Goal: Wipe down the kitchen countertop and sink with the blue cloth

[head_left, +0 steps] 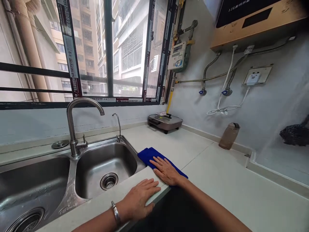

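Note:
My right hand (165, 170) lies flat with fingers stretched over a folded blue cloth (147, 155). The cloth rests on the white countertop (205, 180) at the right corner of the sink, partly hidden under the palm. My left hand (141, 198), with a silver bracelet (115, 212) at its wrist, rests on the counter's front strip. Its fingers are extended and hold nothing. Beside both hands is the smaller steel sink basin (96, 167) with a round drain.
A curved faucet (70, 125) and a thin spout (118, 124) stand behind the double sink. The larger basin (48, 174) is at left. An electric pan (165, 122) sits in the back corner. A brown bottle (229, 136) stands by the right wall, below a water heater (256, 25).

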Available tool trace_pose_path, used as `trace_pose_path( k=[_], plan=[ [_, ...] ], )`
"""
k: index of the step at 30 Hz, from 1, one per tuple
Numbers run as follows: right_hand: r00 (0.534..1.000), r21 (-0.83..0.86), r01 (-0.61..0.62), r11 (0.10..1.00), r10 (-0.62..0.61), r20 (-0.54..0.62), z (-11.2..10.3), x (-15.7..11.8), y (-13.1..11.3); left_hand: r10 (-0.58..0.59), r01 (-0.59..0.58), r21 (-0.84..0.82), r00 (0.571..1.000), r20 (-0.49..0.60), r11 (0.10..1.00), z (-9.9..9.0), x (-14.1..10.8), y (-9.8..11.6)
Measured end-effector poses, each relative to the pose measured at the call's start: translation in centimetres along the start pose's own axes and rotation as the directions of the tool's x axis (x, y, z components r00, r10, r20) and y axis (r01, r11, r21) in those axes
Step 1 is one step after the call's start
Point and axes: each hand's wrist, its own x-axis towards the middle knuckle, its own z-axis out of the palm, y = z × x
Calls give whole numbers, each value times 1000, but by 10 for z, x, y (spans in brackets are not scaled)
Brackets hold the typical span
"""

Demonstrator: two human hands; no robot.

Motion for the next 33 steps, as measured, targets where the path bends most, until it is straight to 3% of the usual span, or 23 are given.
trace_pose_path(
  k=[6, 11, 16, 20, 24, 27, 29, 33],
  plan=[
    [977, -82, -214, 973, 211, -43, -1, -17, 77, 8, -8, 4, 1000, -4, 1000, 3, 1, -3],
    [927, -120, -374, 919, 366, -88, -2, -51, 148, 5, -5, -37, 1000, -1, 999, 1, 1, -2],
    [826, -123, -562, 818, 548, -133, -2, -98, 218, -5, 5, -18, 1000, 7, 1000, 2, 3, -2],
    [701, -129, -713, 689, 693, -172, 0, -129, 255, 0, 0, -43, 1000, -5, 999, 3, 4, -2],
    [608, -121, -794, 595, 780, -148, 2, -126, 257, -15, 14, -62, 1000, -19, 998, 4, 5, -1],
    [581, -93, -814, 574, 800, -148, 5, -100, 236, -28, 25, -92, 999, -31, 995, 3, 5, 1],
    [603, -93, -797, 596, 782, -158, 5, -74, 216, -25, 20, -112, 999, -46, 994, 2, 5, 3],
    [706, -129, -708, 694, 693, -147, 1, -12, 171, -33, 31, -97, 999, -22, 995, -2, 6, 5]
  ],
)
